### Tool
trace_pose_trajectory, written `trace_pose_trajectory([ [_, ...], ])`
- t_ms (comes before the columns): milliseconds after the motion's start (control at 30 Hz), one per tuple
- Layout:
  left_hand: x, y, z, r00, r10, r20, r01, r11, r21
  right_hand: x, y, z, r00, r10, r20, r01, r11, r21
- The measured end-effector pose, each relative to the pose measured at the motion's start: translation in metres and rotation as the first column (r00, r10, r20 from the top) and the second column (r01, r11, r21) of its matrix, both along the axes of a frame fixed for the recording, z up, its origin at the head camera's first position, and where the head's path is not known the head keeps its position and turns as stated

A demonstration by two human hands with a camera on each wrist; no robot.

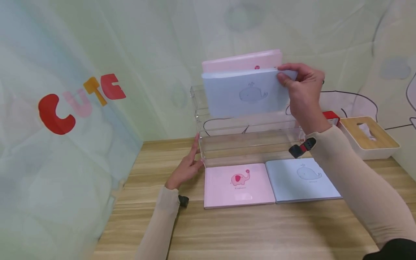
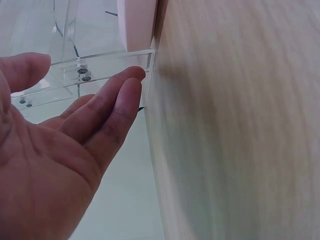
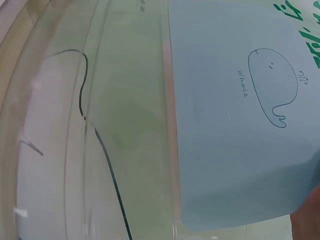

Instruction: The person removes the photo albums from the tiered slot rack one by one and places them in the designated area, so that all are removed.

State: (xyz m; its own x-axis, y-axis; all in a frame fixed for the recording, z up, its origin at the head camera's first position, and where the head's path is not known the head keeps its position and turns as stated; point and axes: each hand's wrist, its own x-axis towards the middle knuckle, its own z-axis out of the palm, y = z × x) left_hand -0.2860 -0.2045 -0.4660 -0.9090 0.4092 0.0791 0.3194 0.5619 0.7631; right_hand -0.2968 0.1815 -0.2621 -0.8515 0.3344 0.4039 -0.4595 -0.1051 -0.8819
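Pinched at its upper right corner by my right hand [image 1: 303, 90], a blue whale book [image 1: 227, 94] is held upright at the upper tiers of a clear acrylic rack [image 1: 247, 142]. Behind it shows the top of a pink book [image 1: 234, 63]; whether the hand also holds that one I cannot tell. The right wrist view shows the blue cover [image 3: 225, 140] and part of the hand [image 3: 306, 215]. My left hand [image 1: 186, 169] is at the rack's left end, fingers extended; in the left wrist view the hand [image 2: 65, 135] is beside the clear side panel [image 2: 105, 62].
On the wooden table [image 1: 240, 231], a pink elephant book [image 1: 221, 187] and another blue whale book [image 1: 289, 184] lie side by side before the rack. A tissue box [image 1: 383, 139] stands at the right, with a red object [image 1: 330, 115] next to it. A printed curtain hangs behind.
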Motion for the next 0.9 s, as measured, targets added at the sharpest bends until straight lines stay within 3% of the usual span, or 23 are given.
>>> trace_pose_trajectory([
  [400,0.000,0.002,0.001,1.000,0.010,0.017,-0.010,1.000,-0.001,0.031,0.008,-0.028,0.997,-0.039,0.071,0.036,0.999,0.038],
  [733,-0.001,0.001,0.004,1.000,0.019,0.004,-0.019,1.000,-0.020,0.060,0.011,-0.054,0.982,-0.088,0.168,0.063,0.987,0.147],
  [900,-0.003,0.000,0.002,1.000,0.018,-0.014,-0.019,1.000,-0.023,0.073,0.010,-0.066,0.976,-0.042,0.215,0.023,0.996,0.092],
])
